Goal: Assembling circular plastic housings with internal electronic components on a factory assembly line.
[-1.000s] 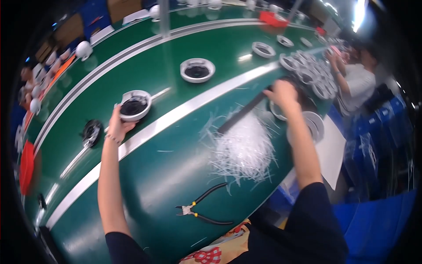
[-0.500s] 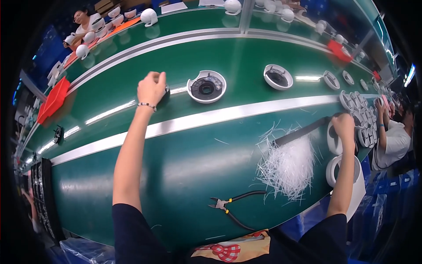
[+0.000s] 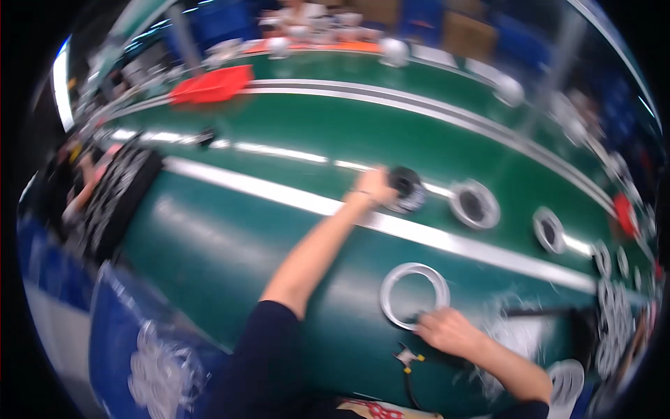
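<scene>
On the green workbench, left hand at a dark round part, right hand at a white ring

The left hand is stretched forward, over the pale strip which divides the workbench from the green belt. Its fingers meet the left side of the dark round part, which is on the belt side of this strip. Because of the blur, I cannot tell whether these fingers are closed around the part or only touch its edge. To the right of this part, and apart from it, is a white bowl-shaped housing with a dark inside; a second housing is farther to the right.

The right hand is nearer to the body. Its fingers are bent and narrow, and they hold the white ring at the lower right of its rim. The ring is above the workbench surface or on it; I cannot tell which. Just below the right hand there are cutting pliers with yellow and black handles, partly visible. On the right of this hand lies a heap of thin white plastic strips, and a dark bar is near its upper side. Many white rings stand close together at the far right edge
</scene>
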### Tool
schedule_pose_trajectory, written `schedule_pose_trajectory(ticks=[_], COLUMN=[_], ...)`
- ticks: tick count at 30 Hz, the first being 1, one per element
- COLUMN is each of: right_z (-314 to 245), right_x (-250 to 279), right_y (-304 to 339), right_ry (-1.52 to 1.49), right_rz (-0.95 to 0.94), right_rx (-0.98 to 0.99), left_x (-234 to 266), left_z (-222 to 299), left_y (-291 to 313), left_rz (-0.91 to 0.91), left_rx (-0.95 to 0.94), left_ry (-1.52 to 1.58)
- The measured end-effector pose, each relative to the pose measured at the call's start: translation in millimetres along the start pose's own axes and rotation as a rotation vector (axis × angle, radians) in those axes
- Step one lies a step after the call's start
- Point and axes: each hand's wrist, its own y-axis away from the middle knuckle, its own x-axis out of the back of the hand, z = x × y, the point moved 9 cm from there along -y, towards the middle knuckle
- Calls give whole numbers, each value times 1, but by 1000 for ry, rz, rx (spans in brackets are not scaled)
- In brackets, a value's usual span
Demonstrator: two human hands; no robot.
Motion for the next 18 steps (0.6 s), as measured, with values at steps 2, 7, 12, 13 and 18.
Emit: schedule_pose_trajectory(ticks=[2, 7, 12, 13, 18], right_z=[12, 78, 81, 69, 55], right_x=[4, 30, 50, 41, 2], right_y=[18, 41, 30, 17, -3], right_ry=[36, 161, 19, 15, -52], right_rz=[-2, 51, 387, 336, 100], right_rx=[13, -265, -488, -513, -540], left_x=[1, 4, -7, -6, -2], left_z=[-4, -49, -56, -56, -53], left_y=[7, 46, 83, 88, 104], left_rz=[28, 293, 495, 548, 596], left_rx=[14, 76, 5, -34, -80], left_ry=[128, 619, 928, 915, 988])
